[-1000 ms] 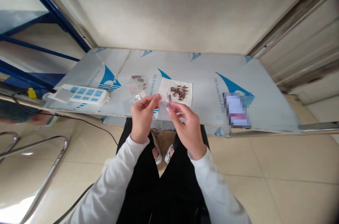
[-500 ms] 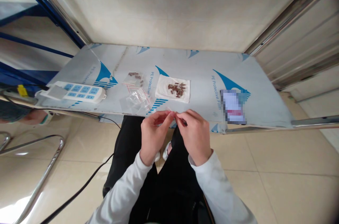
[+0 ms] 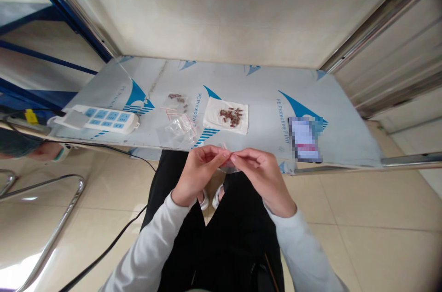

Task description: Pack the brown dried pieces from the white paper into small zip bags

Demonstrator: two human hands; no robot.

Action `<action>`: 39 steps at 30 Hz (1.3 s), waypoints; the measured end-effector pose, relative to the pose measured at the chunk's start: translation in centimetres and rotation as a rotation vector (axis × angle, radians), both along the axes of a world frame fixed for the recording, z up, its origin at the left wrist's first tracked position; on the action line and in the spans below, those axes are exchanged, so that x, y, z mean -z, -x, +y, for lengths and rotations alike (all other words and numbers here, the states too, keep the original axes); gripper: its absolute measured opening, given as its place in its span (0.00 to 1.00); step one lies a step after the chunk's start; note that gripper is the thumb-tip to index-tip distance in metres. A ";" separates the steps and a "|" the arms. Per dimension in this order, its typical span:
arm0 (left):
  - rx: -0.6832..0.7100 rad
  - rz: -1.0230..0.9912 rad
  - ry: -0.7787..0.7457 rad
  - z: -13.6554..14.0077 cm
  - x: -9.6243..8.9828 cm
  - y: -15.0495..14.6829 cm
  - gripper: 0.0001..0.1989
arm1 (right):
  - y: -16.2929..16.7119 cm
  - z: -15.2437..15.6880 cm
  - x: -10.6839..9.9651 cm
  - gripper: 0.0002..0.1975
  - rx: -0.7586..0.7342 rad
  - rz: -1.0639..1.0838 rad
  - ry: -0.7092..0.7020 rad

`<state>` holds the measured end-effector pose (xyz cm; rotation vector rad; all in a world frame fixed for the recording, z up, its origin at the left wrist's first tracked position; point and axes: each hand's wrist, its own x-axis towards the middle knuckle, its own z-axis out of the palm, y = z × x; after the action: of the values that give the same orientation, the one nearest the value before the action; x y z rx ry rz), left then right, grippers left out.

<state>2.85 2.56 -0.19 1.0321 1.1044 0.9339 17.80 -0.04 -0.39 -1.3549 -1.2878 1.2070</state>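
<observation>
My left hand (image 3: 203, 166) and my right hand (image 3: 258, 170) meet at the front edge of the table, thumbs and fingertips pinched together. Between them is a small clear plastic bag (image 3: 228, 168), mostly hidden by the fingers; whether anything is inside I cannot tell. Just beyond the hands, a white folded tissue (image 3: 211, 116) lies flat with a pile of small brown pieces (image 3: 232, 117) on it. To its left are clear zip bags (image 3: 178, 128) with red seal lines, and another bag (image 3: 177, 102) holding similar brown pieces.
A white power strip (image 3: 103, 119) lies at the left of the film-covered table (image 3: 262, 94). A phone (image 3: 305, 140), blurred, lies at the right. A black cable (image 3: 113, 234) runs down to the floor. Another person's hand (image 3: 50, 153) shows at the far left.
My right wrist has swung outward to the right, and both hands have flattened, still pinched together. The clear bag now shows below and behind the fingertips.
</observation>
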 end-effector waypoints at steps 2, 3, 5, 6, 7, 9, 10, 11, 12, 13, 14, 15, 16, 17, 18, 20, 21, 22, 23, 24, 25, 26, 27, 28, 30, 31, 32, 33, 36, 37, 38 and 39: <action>0.045 0.218 -0.084 0.0 0.0 0.3 0.12 | -0.1 0.1 0.2 0.09 0.092 -0.121 -0.043; 0.050 0.349 -0.118 -0.1 0.0 0.5 0.12 | -0.1 0.1 0.3 0.08 0.174 -0.225 -0.100; 0.027 0.582 -0.168 -0.4 -0.3 0.6 0.10 | -0.1 0.2 0.5 0.05 0.296 -0.425 -0.227; 0.005 0.659 -0.182 -0.5 -0.5 0.6 0.09 | -0.1 0.2 0.4 0.04 0.294 -0.497 -0.278; -0.022 0.703 -0.192 -0.6 -0.8 0.6 0.09 | -0.1 0.2 0.3 0.05 0.240 -0.548 -0.318; -0.085 0.730 -0.215 -0.7 -1.3 0.4 0.08 | -0.2 0.4 -0.2 0.08 0.056 -0.615 -0.368; -0.102 0.728 -0.230 -0.7 -1.5 0.3 0.08 | -0.2 0.5 -0.5 0.10 -0.033 -0.643 -0.375; -0.106 0.723 -0.249 -0.7 -1.7 0.2 0.08 | -0.3 0.7 -0.7 0.12 -0.100 -0.671 -0.373; -0.102 0.724 -0.271 -0.8 -1.7 0.2 0.09 | -0.3 0.9 -1.0 0.13 -0.140 -0.696 -0.365; -0.097 0.733 -0.298 -0.8 -1.7 0.1 0.10 | -0.3 1.1 -1.1 0.13 -0.156 -0.712 -0.358; -0.092 0.743 -0.327 -0.9 -1.5 0.1 0.10 | -0.3 1.4 -1.2 0.13 -0.160 -0.722 -0.353; -0.093 0.753 -0.363 -1.0 -1.3 0.1 0.11 | -0.4 1.6 -1.2 0.12 -0.157 -0.722 -0.355; -0.098 0.759 -0.415 -1.0 -1.1 0.3 0.11 | -0.4 1.8 -1.2 0.12 -0.151 -0.710 -0.362; -0.093 0.759 -0.485 -1.0 -0.8 0.4 0.09 | -0.5 2.0 -1.1 0.12 -0.141 -0.684 -0.367; -0.070 0.751 -0.571 -0.8 -0.4 0.6 0.07 | -0.6 2.2 -1.0 0.12 -0.130 -0.648 -0.365; 0.030 0.729 -0.750 -0.1 0.3 1.0 0.22 | -0.9 2.6 -0.9 0.13 -0.112 -0.566 -0.343; 0.098 0.717 -0.822 0.4 0.7 1.0 0.32 | -1.1 2.7 -0.9 0.14 -0.110 -0.532 -0.330; 0.167 0.706 -0.869 1.0 1.2 1.0 0.42 | -1.3 2.9 -0.9 0.14 -0.116 -0.511 -0.319; 0.215 0.695 -0.892 1.6 1.6 0.8 0.46 | -1.5 3.1 -1.0 0.14 -0.123 -0.503 -0.318; 0.236 0.686 -0.896 2.3 2.0 0.6 0.47 | -1.7 3.3 -1.0 0.14 -0.125 -0.506 -0.324; 0.232 0.675 -0.890 2.9 2.4 0.3 0.44 | -1.9 3.5 -1.1 0.14 -0.118 -0.517 -0.336; 0.213 0.665 -0.878 3.4 2.7 0.0 0.41 | -2.1 3.7 -1.1 0.14 -0.110 -0.534 -0.349; 0.187 0.659 -0.867 4.0 2.8 -0.3 0.37 | -2.3 4.0 -1.1 0.14 -0.099 -0.554 -0.364; 0.167 0.662 -0.862 4.5 3.0 -0.6 0.33 | -2.5 4.3 -1.0 0.15 -0.084 -0.578 -0.375; 0.176 0.692 -0.876 5.5 2.9 -1.1 0.28 | -2.8 4.9 -0.8 0.14 -0.043 -0.630 -0.386; 0.200 0.719 -0.897 6.1 2.9 -1.2 0.27 | -3.0 5.3 -0.7 0.14 -0.020 -0.654 -0.384; 0.230 0.754 -0.924 6.6 2.8 -1.3 0.25 | -3.1 5.7 -0.5 0.14 0.002 -0.672 -0.373; 0.260 0.793 -0.957 7.2 2.8 -1.5 0.25 | -3.2 6.1 -0.3 0.14 0.022 -0.681 -0.357; 0.329 0.913 -1.047 8.8 2.7 -1.9 0.28 | -3.5 7.4 0.3 0.16 0.059 -0.647 -0.317; 0.336 0.946 -1.063 9.2 2.7 -2.0 0.32 | -3.5 7.9 0.5 0.16 0.073 -0.618 -0.314; 0.331 0.972 -1.070 9.6 2.8 -2.1 0.35 | -3.5 8.3 0.7 0.15 0.086 -0.587 -0.317; 0.316 0.988 -1.071 10.0 2.8 -2.2 0.38 | -3.5 8.7 0.9 0.14 0.094 -0.560 -0.327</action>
<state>5.05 12.56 -2.97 2.6568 1.1164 0.7194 21.34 8.62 -1.26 -1.5379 -1.6954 0.5258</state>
